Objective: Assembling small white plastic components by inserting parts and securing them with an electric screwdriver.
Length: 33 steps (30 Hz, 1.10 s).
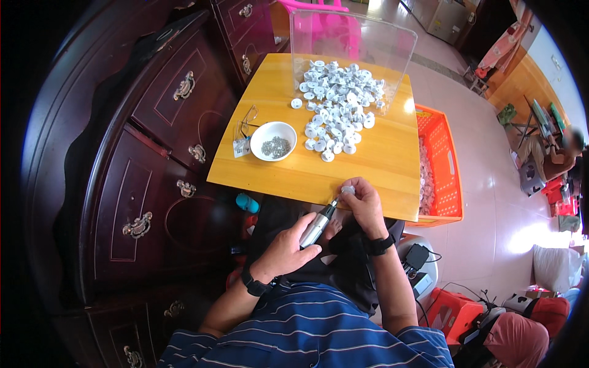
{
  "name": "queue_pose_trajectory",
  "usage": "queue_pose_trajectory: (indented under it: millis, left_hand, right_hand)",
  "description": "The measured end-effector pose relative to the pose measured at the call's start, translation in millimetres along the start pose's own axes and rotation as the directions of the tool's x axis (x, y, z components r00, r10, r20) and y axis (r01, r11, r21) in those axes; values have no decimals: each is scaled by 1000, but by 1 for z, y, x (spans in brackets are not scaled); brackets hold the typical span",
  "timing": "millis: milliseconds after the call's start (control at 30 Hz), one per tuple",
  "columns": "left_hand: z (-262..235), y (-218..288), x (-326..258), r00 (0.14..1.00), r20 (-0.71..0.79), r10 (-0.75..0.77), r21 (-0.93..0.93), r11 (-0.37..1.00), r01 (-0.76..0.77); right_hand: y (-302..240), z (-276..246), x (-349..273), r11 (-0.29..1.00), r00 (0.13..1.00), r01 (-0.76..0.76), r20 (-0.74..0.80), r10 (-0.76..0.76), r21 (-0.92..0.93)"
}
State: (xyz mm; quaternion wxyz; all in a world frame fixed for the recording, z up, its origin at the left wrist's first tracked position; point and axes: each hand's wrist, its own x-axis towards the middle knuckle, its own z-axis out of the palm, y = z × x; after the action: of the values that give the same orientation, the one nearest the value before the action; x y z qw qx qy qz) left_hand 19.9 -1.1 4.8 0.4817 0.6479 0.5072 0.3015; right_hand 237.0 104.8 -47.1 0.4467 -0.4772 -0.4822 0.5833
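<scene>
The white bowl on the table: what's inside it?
The white bowl holds a loose pile of small, silvery-grey pieces, too tiny to make out one by one. The pile covers the middle of the bowl's bottom, so anything beneath it is hidden.

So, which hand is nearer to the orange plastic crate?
The right hand, left of the orange plastic crate, at the near edge of the yellow wooden table; the left hand is farther left, holding a silver cylindrical tool.

Head fisheye looks down (outer rim unclear).
</scene>
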Motion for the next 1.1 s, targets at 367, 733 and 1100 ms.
queue_pose_trajectory:
  millis: [367, 733, 1100]
  left_hand:
    - [2, -6, 3, 1000, -2, 9, -17, 1000, -9]
    - [5, -13, 10, 996, -6, 92, -76, 993, -92]
    - [-4, 3, 15, 987, 158, -40, -370, 924, 97]
  right_hand:
    - [3, 0, 1, 1000, 1000, 16, 4, -16, 21]
    - [2, -2, 1, 999, 1000, -3, 4, 2, 47]
    - [0, -7, 2, 987, 999, -42, 13, 41, 158]
